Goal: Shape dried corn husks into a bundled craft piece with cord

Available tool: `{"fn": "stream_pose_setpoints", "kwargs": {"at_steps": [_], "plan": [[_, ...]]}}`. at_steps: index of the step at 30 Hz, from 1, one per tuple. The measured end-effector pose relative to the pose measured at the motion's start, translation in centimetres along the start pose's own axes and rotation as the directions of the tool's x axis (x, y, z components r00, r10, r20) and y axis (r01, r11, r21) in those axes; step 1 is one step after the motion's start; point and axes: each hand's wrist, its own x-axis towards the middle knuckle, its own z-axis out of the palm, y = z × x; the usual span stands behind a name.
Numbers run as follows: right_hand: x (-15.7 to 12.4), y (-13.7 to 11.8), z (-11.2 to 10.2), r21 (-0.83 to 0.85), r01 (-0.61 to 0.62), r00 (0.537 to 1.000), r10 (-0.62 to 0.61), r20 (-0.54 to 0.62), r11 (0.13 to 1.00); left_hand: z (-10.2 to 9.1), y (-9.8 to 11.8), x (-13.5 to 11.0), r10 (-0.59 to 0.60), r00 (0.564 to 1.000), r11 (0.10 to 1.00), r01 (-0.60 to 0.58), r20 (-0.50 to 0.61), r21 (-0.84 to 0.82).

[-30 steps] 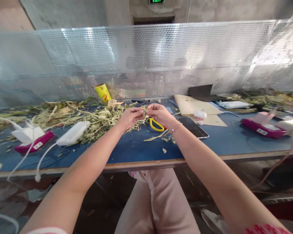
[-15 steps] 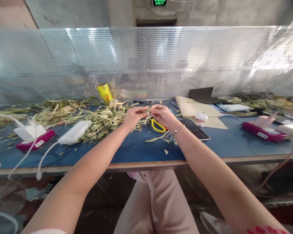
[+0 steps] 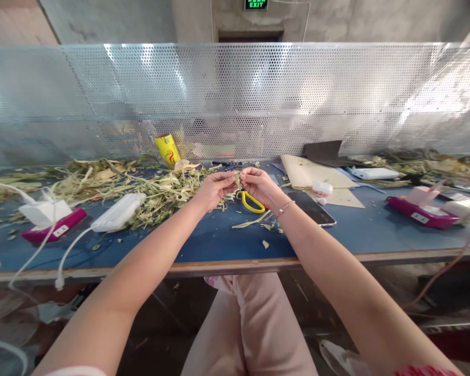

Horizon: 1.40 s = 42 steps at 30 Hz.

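Over the blue table (image 3: 215, 245), my left hand (image 3: 216, 189) and my right hand (image 3: 258, 184) meet fingertip to fingertip. Pinched between them is a small piece of dried leaf (image 3: 238, 181), pale green and partly covered by the fingers. Both hands are closed on it. Just below lies a yellow scissor handle (image 3: 253, 204); the blades are hidden. To the left of my left hand spreads a heap of dried leaves and stalks (image 3: 168, 194). Beneath my right wrist rests a dark phone (image 3: 311, 209), with leaf scraps (image 3: 265, 244) nearby.
On the left are a white power bank (image 3: 118, 213) with a cable and a magenta power strip (image 3: 55, 224). A yellow tube (image 3: 166, 149) stands behind the heap. Right of the phone are a white earbud case (image 3: 322, 188), brown paper (image 3: 309, 172) and another magenta strip (image 3: 423, 211). A perforated metal screen (image 3: 235, 99) closes the back.
My hands stay together at nearly the same place. The leaf piece between the fingertips has turned and shows a little more. The whole view has shifted very slightly.
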Motion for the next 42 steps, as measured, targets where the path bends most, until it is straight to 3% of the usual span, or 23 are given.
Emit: {"fn": "stream_pose_setpoints", "kwargs": {"at_steps": [10,15,24,31,36,42], "plan": [[-0.2,-0.3,0.2,-0.066,0.073,0.997,-0.072,0.013,0.995,-0.1,-0.4,0.1,0.158,0.987,0.972,-0.151,-0.026,0.181],[0.1,0.4,0.6,-0.237,0.192,0.968,-0.224,-0.113,0.952,0.2,-0.2,0.1,0.113,0.985,0.989,-0.098,-0.133,0.114],[0.4,0.9,0.7,-0.454,0.3,0.901,-0.405,-0.153,0.839,0.4,-0.1,0.3,-0.039,0.973,0.997,0.023,-0.229,-0.07],[0.1,1.0,0.4,-0.589,0.334,0.887,-0.457,-0.067,0.736,0.1,-0.2,0.5,-0.056,0.978,0.994,0.037,-0.201,-0.098],[0.1,1.0,0.2,-0.66,0.356,0.875,-0.483,-0.013,0.662,0.0,-0.2,0.4,-0.008,0.985,1.0,0.005,-0.172,-0.015],[-0.1,0.8,0.7,-0.585,0.377,0.863,-0.501,-0.06,0.718,0.5,-0.2,0.1,0.096,0.983,0.994,-0.088,-0.156,0.057]]}}
